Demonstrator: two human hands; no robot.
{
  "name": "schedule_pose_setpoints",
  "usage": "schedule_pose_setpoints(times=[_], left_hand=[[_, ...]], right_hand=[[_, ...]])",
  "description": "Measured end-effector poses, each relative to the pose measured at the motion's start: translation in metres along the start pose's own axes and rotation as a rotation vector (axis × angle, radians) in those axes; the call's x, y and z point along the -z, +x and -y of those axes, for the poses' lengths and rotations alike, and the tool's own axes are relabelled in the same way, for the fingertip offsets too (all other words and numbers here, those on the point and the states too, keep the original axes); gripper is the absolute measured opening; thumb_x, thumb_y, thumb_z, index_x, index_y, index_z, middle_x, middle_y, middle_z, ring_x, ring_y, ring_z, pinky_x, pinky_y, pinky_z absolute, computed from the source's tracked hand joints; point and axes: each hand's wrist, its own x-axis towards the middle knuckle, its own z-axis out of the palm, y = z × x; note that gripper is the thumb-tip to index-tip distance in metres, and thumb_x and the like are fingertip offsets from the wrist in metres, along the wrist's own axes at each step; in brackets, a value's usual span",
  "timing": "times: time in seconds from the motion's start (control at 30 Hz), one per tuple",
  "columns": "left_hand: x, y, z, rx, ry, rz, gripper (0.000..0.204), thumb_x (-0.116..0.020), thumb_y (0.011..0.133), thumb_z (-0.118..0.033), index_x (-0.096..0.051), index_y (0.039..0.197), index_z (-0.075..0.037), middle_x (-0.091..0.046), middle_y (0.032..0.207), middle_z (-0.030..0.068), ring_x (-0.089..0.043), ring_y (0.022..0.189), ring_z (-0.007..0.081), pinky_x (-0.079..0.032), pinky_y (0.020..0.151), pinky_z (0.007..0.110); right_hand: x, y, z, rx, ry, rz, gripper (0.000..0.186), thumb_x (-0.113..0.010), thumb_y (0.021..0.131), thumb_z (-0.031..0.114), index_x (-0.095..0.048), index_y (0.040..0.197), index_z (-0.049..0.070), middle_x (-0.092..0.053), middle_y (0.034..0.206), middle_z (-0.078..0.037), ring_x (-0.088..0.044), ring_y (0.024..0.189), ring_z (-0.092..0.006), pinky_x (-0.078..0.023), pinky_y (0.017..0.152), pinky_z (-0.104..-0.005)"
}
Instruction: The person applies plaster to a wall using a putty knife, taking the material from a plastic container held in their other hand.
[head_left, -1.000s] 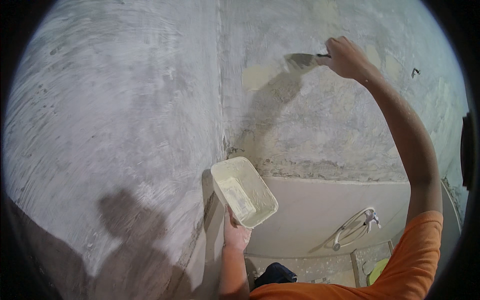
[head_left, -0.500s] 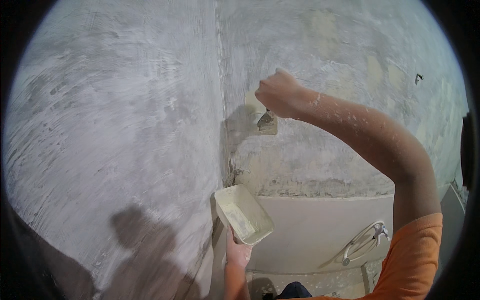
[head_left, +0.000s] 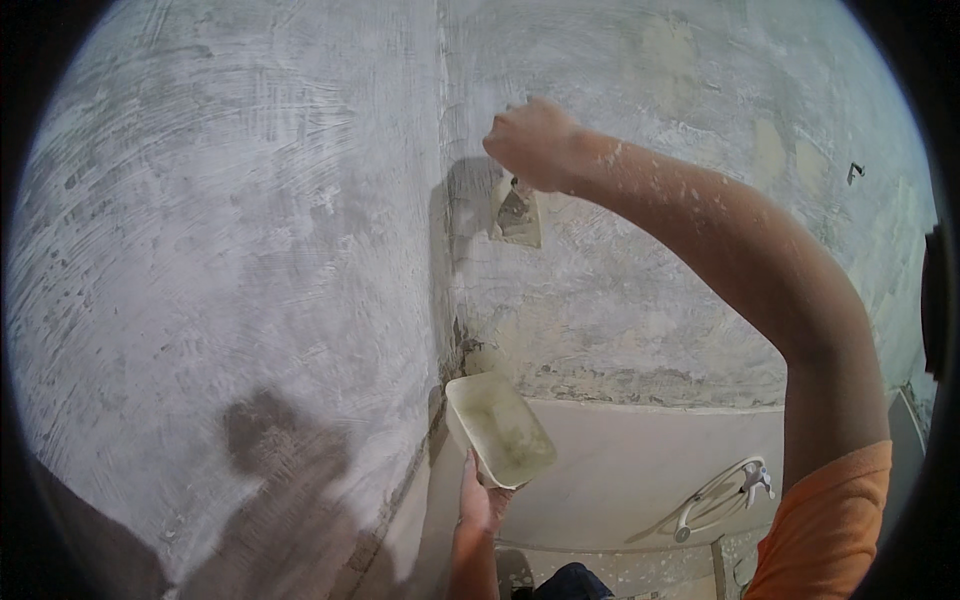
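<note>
My right hand (head_left: 535,145) is closed in a fist around the handle of a putty knife (head_left: 517,218), held up at the right wall close to the corner. Its broad blade hangs below the fist, smeared with pale plaster; the handle is mostly hidden in my fingers. Lower down, my left hand (head_left: 482,503) grips a cream rectangular plastic tub (head_left: 505,425) from underneath and its near side. The tub is tilted with its mouth toward me, and a thin coat of plaster shows inside. White specks dot my right forearm.
Rough, plaster-streaked walls, the left one (head_left: 230,230) and the right one (head_left: 640,300), meet at a vertical corner. Smooth pale panelling (head_left: 620,450) runs below, with a white hand sprayer and hose (head_left: 755,480) on it. A small metal fitting (head_left: 855,172) sticks out at right.
My right hand and the putty knife have moved up and slightly left, nearer the corner. The tub in my left hand has shifted a little to the right and turned slightly.
</note>
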Motion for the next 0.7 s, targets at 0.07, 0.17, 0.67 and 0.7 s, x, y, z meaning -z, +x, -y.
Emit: schedule_pose_setpoints(times=[0.07, 0.17, 0.67, 0.7], left_hand=[[0.001, 0.0, 0.001, 0.008, 0.057, -0.015, 0.065, -0.026, 0.109, -0.057, -0.03, 0.158, -0.015, -0.049, 0.151, 0.0146, -0.057, 0.131, 0.0401, -0.053, 0.099, 0.062], [0.005, -0.004, -0.002, 0.008, 0.02, 0.026, 0.06, -0.034, 0.11, -0.05, -0.029, 0.158, -0.016, -0.049, 0.15, 0.0144, -0.057, 0.131, 0.04, -0.053, 0.099, 0.062], [0.014, -0.013, -0.012, -0.048, -0.011, 0.031, 0.06, -0.031, 0.11, -0.051, -0.031, 0.158, -0.015, -0.046, 0.153, 0.0161, -0.055, 0.132, 0.0433, -0.051, 0.1, 0.066], [0.016, -0.013, -0.011, -0.04, -0.054, 0.038, 0.061, -0.03, 0.11, -0.052, -0.03, 0.158, -0.014, -0.045, 0.154, 0.0165, -0.054, 0.134, 0.0431, -0.049, 0.102, 0.066]], right_hand=[[0.0, 0.007, -0.009, -0.004, 0.028, -0.026, 0.013, -0.081, 0.082, 0.012, -0.076, 0.092, 0.006, -0.077, 0.097, -0.01, -0.075, 0.098, -0.0244, -0.06, 0.081, -0.0374], [0.001, 0.011, -0.016, -0.036, 0.055, -0.061, 0.016, -0.081, 0.081, 0.01, -0.075, 0.094, 0.004, -0.076, 0.101, -0.012, -0.075, 0.099, -0.0269, -0.06, 0.082, -0.0385], [0.031, -0.019, -0.074, -0.239, 0.114, -0.174, 0.04, -0.087, 0.078, 0.026, -0.068, 0.098, -0.002, -0.07, 0.104, -0.018, -0.067, 0.108, -0.0358, -0.057, 0.087, -0.0449], [0.03, -0.021, -0.072, -0.221, 0.119, -0.181, 0.038, -0.086, 0.079, 0.026, -0.068, 0.097, -0.002, -0.07, 0.104, -0.017, -0.067, 0.108, -0.0361, -0.056, 0.087, -0.0453]])
